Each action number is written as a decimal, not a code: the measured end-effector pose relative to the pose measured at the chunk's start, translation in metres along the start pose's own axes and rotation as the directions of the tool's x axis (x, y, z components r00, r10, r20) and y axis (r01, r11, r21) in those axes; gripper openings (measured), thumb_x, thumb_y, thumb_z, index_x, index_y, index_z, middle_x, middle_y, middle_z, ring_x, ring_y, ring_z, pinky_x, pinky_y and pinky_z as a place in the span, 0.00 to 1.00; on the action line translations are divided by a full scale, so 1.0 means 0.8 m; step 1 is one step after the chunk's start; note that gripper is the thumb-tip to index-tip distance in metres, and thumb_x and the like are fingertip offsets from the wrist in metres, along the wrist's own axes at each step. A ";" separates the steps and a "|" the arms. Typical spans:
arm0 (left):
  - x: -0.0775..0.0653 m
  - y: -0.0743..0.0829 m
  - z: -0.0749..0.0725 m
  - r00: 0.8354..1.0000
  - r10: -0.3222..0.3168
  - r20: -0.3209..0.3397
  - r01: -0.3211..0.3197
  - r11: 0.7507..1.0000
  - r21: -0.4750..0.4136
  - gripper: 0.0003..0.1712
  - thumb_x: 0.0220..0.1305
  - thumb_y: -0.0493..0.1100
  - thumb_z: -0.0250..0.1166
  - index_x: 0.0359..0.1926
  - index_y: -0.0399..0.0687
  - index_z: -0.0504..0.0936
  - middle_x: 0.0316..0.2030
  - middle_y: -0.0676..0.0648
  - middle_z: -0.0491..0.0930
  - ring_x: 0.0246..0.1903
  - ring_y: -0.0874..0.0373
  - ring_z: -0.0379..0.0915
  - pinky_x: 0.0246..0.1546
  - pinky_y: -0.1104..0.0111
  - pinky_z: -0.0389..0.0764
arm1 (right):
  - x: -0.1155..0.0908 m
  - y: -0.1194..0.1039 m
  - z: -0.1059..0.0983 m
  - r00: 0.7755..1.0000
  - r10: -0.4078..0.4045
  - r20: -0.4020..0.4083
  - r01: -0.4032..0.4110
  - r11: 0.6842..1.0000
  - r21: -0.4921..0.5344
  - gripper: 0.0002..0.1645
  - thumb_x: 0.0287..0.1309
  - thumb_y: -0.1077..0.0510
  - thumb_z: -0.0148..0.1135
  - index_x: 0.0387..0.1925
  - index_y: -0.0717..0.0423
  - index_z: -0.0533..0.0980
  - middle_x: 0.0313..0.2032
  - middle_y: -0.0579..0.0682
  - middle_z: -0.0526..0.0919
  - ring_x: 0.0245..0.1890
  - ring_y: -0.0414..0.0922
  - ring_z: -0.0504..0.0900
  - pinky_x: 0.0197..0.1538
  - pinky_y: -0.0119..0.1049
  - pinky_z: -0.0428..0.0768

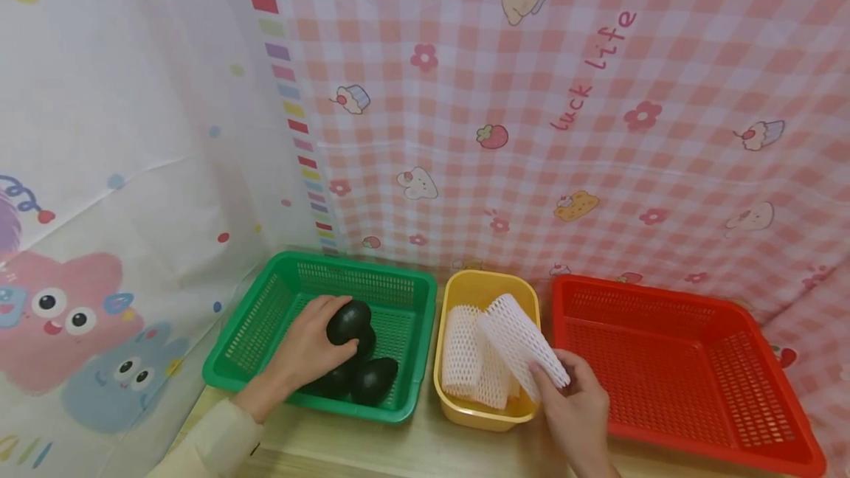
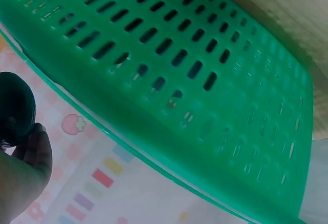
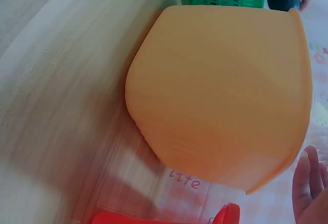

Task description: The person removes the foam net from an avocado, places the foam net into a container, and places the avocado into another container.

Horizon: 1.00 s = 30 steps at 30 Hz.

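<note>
My left hand [image 1: 307, 351] grips a dark, smooth avocado [image 1: 348, 321] between thumb and fingers, over the green basket [image 1: 420, 360]. Beneath it lie several more avocados [image 1: 375, 380]. At the edge of the left wrist view, the held avocado [image 2: 15, 106] shows above the basket's rim. My right hand [image 1: 579, 406] pinches the lower end of a white foam net sleeve [image 1: 521, 341], which slants up and left across the yellow bin [image 1: 491, 419]. Other foam net sleeves [image 1: 462, 352] lie inside that bin. In the right wrist view the bin's side wall [image 3: 220, 90] fills the middle.
A red basket [image 1: 664, 375] with slotted sides stands at the right, close to the yellow bin. All three containers rest on a light wooden table [image 1: 372, 445]. Behind them hangs a pink checked cloth [image 1: 458, 190], and a white printed cloth [image 1: 166, 190] hangs at the left.
</note>
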State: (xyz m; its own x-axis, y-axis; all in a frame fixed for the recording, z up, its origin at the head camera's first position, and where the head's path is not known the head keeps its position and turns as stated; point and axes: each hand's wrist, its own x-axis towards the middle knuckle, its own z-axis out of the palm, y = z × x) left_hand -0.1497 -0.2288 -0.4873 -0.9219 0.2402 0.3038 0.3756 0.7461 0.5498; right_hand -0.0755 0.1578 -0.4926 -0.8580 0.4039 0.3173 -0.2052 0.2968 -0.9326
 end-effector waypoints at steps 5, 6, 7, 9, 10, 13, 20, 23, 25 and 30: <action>0.006 -0.008 0.001 0.999 -0.036 0.023 0.035 0.999 0.017 0.41 0.56 0.46 0.78 0.69 0.40 0.76 0.61 0.40 0.78 0.60 0.41 0.75 0.57 0.45 0.79 | 0.002 0.005 0.008 0.997 -0.079 -0.016 0.078 0.994 -0.073 0.20 0.49 0.73 0.79 0.45 0.65 0.83 0.33 0.53 0.85 0.26 0.33 0.78 0.27 0.21 0.77; 0.007 -0.009 0.001 0.999 -0.038 0.024 0.038 0.999 0.020 0.41 0.56 0.46 0.78 0.69 0.39 0.76 0.61 0.40 0.78 0.60 0.41 0.75 0.57 0.45 0.79 | 0.003 0.006 0.009 0.995 -0.093 -0.018 0.091 0.992 -0.090 0.19 0.50 0.73 0.79 0.45 0.65 0.83 0.33 0.54 0.85 0.26 0.34 0.78 0.27 0.21 0.76; 0.008 -0.010 0.001 0.999 -0.040 0.025 0.039 0.999 0.020 0.41 0.56 0.46 0.78 0.69 0.39 0.76 0.61 0.39 0.78 0.59 0.41 0.75 0.57 0.45 0.79 | 0.003 0.006 0.009 0.994 -0.106 -0.020 0.103 0.989 -0.109 0.19 0.50 0.73 0.79 0.44 0.64 0.83 0.32 0.54 0.85 0.25 0.34 0.77 0.26 0.21 0.75; 0.011 -0.013 0.002 0.999 -0.046 0.027 0.046 0.999 0.018 0.41 0.56 0.46 0.78 0.69 0.39 0.76 0.61 0.39 0.78 0.59 0.41 0.75 0.56 0.45 0.79 | 0.004 0.007 0.010 0.992 -0.126 -0.017 0.122 0.982 -0.144 0.19 0.50 0.71 0.80 0.44 0.64 0.83 0.31 0.53 0.85 0.24 0.35 0.75 0.25 0.22 0.73; 0.012 -0.014 0.002 0.998 -0.051 0.030 0.051 0.999 0.017 0.41 0.56 0.46 0.78 0.69 0.39 0.76 0.61 0.39 0.78 0.59 0.41 0.75 0.56 0.45 0.79 | 0.003 0.007 0.009 0.992 -0.124 -0.009 0.121 0.981 -0.154 0.20 0.49 0.70 0.81 0.44 0.63 0.83 0.31 0.52 0.85 0.24 0.35 0.75 0.25 0.22 0.73; 0.014 -0.019 0.003 0.997 -0.073 0.040 0.073 0.997 0.019 0.41 0.57 0.46 0.78 0.69 0.38 0.75 0.61 0.38 0.78 0.59 0.40 0.75 0.56 0.44 0.79 | 0.000 0.009 0.006 0.990 -0.136 0.034 0.140 0.975 -0.173 0.23 0.46 0.67 0.84 0.45 0.60 0.83 0.32 0.49 0.86 0.26 0.36 0.76 0.28 0.23 0.73; 0.017 -0.033 0.001 0.989 -0.128 0.073 0.125 0.991 0.039 0.42 0.58 0.46 0.77 0.71 0.37 0.73 0.62 0.36 0.77 0.60 0.38 0.75 0.57 0.42 0.78 | -0.004 0.023 -0.001 0.938 -0.334 0.094 0.344 0.930 -0.127 0.26 0.39 0.73 0.82 0.44 0.62 0.84 0.37 0.53 0.90 0.33 0.41 0.84 0.41 0.20 0.75; 0.020 -0.038 0.002 0.984 -0.150 0.096 0.147 0.988 0.046 0.42 0.59 0.46 0.77 0.71 0.37 0.73 0.62 0.36 0.77 0.60 0.37 0.74 0.58 0.42 0.77 | -0.002 0.027 -0.003 0.931 -0.356 0.083 0.363 0.928 -0.090 0.24 0.41 0.76 0.79 0.43 0.62 0.84 0.35 0.56 0.88 0.32 0.38 0.82 0.37 0.21 0.76; 0.024 -0.043 0.003 0.981 -0.157 0.109 0.153 0.987 0.046 0.42 0.59 0.46 0.76 0.71 0.35 0.72 0.63 0.35 0.76 0.60 0.37 0.74 0.58 0.41 0.77 | -0.001 0.025 -0.006 0.932 -0.353 0.086 0.360 0.930 -0.081 0.21 0.45 0.77 0.76 0.43 0.62 0.84 0.35 0.56 0.88 0.32 0.36 0.81 0.35 0.22 0.76; 0.032 -0.057 0.003 0.972 -0.181 0.153 0.176 0.983 0.042 0.41 0.60 0.43 0.75 0.70 0.31 0.71 0.63 0.31 0.75 0.61 0.34 0.73 0.59 0.40 0.76 | -0.001 0.028 -0.012 0.928 -0.357 0.106 0.365 0.928 -0.077 0.17 0.52 0.76 0.73 0.44 0.63 0.84 0.35 0.53 0.87 0.37 0.32 0.81 0.39 0.23 0.78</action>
State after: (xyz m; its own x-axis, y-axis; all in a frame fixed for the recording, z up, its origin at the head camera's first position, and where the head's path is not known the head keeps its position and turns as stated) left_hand -0.1908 -0.2551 -0.5067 -0.9781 0.1934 0.0771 0.2029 0.8023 0.5614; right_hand -0.0747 0.1724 -0.5118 -0.7733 0.1771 0.6089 -0.4677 0.4891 -0.7362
